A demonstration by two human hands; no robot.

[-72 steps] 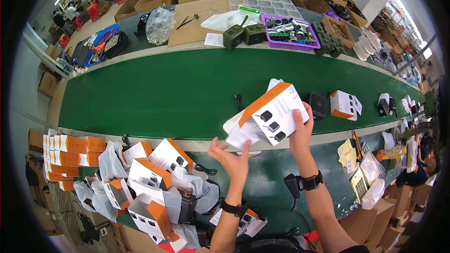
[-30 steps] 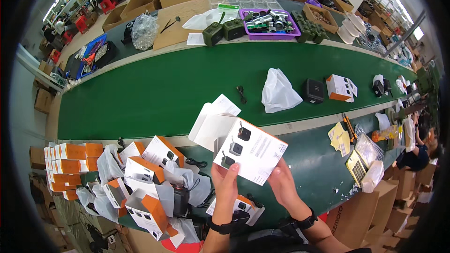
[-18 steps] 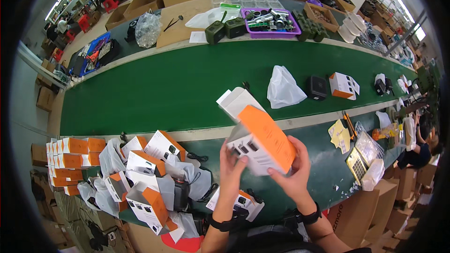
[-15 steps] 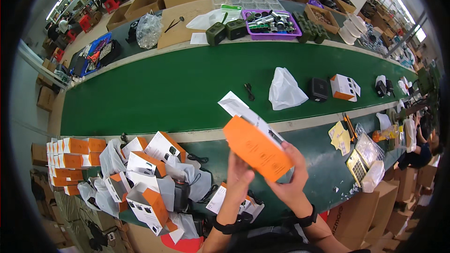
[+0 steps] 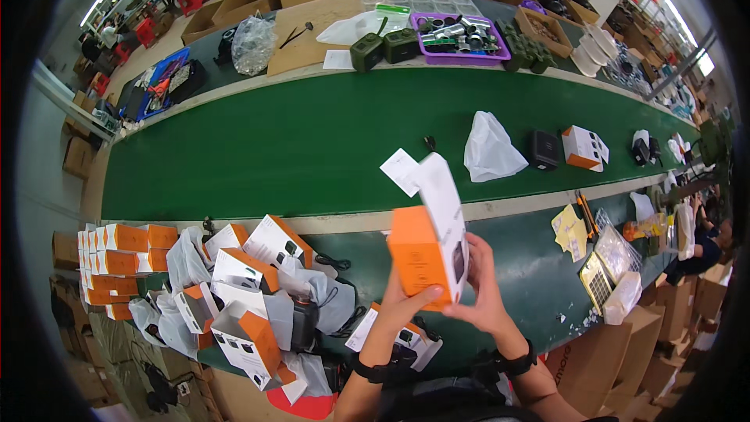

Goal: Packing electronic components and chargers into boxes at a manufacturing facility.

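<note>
An orange and white cardboard box (image 5: 420,246) is held up between my two hands above the near edge of the green belt. Its long white top flap (image 5: 440,187) stands up, pointing away from me. My left hand (image 5: 400,306) grips the lower left side, thumb across the orange face. My right hand (image 5: 483,291) wraps the right side and lower corner. Just beyond the box is a white square piece (image 5: 400,171); whether it is a flap or a loose sheet I cannot tell. The inside of the box is hidden.
Open boxes, white bags and black devices crowd the left bench (image 5: 250,297), beside stacked orange-white boxes (image 5: 117,262). On the belt (image 5: 258,148) lie a white bag (image 5: 492,148), a black device (image 5: 544,148) and another box (image 5: 584,147). Yellow papers (image 5: 570,232) lie at right.
The box has turned more upright in my hands, with its white side and flap swung round to the right. My left thumb now lies across the orange face. The view has shifted slightly.
</note>
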